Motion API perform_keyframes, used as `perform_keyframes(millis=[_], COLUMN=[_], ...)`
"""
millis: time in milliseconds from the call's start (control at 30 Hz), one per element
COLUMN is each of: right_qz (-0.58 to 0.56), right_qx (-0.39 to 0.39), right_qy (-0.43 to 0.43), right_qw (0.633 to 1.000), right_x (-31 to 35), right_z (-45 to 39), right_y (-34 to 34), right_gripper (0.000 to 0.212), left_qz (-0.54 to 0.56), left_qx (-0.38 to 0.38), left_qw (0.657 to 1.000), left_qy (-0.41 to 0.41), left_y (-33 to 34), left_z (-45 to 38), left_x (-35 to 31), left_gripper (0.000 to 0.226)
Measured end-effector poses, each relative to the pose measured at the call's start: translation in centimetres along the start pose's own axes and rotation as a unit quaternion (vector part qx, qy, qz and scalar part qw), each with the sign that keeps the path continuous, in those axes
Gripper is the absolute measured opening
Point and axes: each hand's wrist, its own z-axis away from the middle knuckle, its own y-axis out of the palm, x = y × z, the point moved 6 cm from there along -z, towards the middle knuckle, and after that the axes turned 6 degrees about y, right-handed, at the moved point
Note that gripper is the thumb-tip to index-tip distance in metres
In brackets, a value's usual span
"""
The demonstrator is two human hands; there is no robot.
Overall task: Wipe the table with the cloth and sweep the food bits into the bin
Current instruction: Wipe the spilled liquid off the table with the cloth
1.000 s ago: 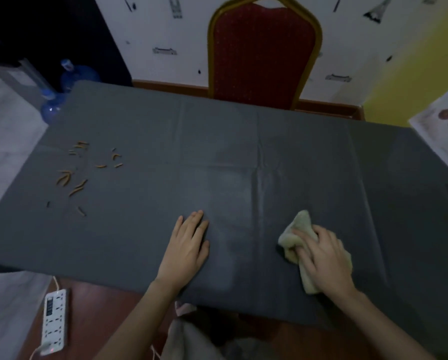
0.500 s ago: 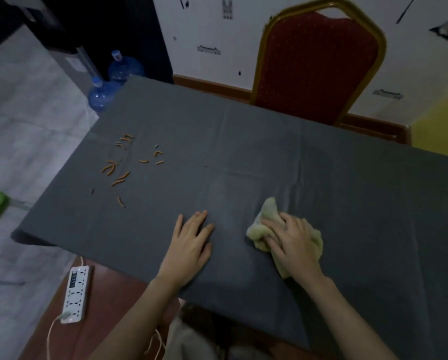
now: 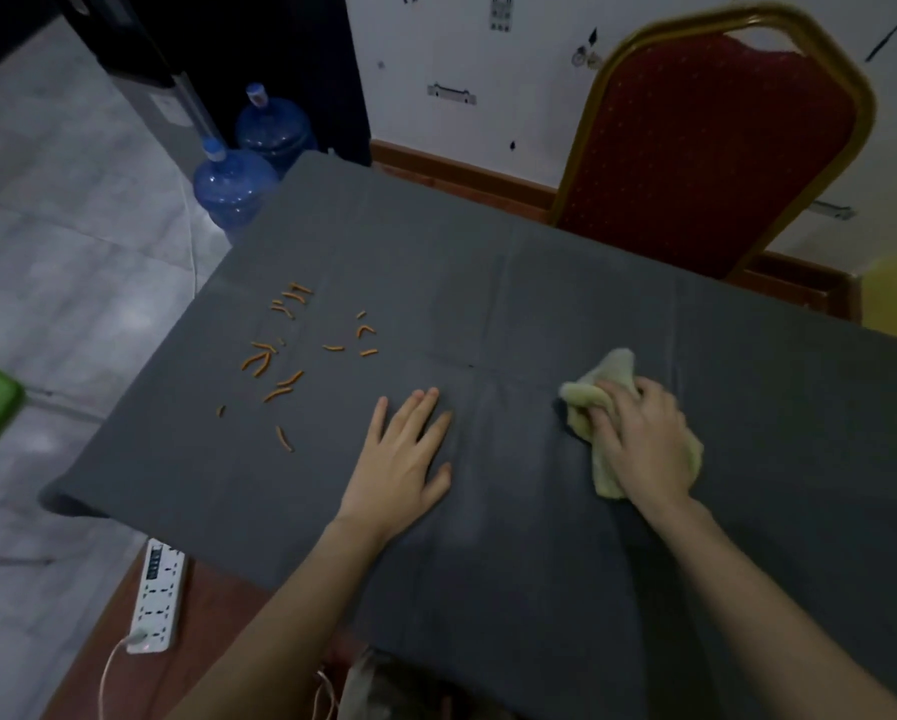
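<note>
Dining room: banquet chair, clothed table, water jugs, tiled floor

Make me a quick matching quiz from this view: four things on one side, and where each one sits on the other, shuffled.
Things:
1. cloth
2. food bits
3. power strip
4. water jugs

Places:
A. on the floor past the table's far left corner
B. under the right hand
C. on the wood by the table's near left edge
D. scattered on the grey tablecloth, left of the left hand

Pairs: 1-B, 2-D, 3-C, 4-A

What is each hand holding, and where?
The right hand presses down on the middle of the yellow cloth. The left hand lies flat, holding nothing.
</note>
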Motion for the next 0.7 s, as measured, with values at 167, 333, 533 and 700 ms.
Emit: perform_keyframes(millis=[167,333,533,700], right_qz=[-0.022,-0.012,0.008,-0.003], right_qx=[0.057,0.101,0.030,-0.002], right_qy=[-0.165,-0.222,-0.029,0.043], right_qw=[0.984,0.970,0.999,0.999], right_x=[9.8,8.6,7.8,12.8], right_z=[0.8,5.5,0.0,-5.5], right_y=[3.0,2.7,2.4,4.3], right_gripper=[0.037,0.042,0.043,0.031], left_qz=[0.024,0.064,0.077,0.106], left_qx=[-0.017,-0.036,-0.042,-0.042], left_qw=[0.999,0.995,0.992,0.990], left_qy=[0.023,0.061,0.095,0.080], left_y=[0.2,-0.5,-1.4,-1.1], left_z=[3.0,7.3,7.4,6.3], left_x=[2.0,5.9,7.3,7.1], left_gripper=[0.051,0.046,0.041,0.040])
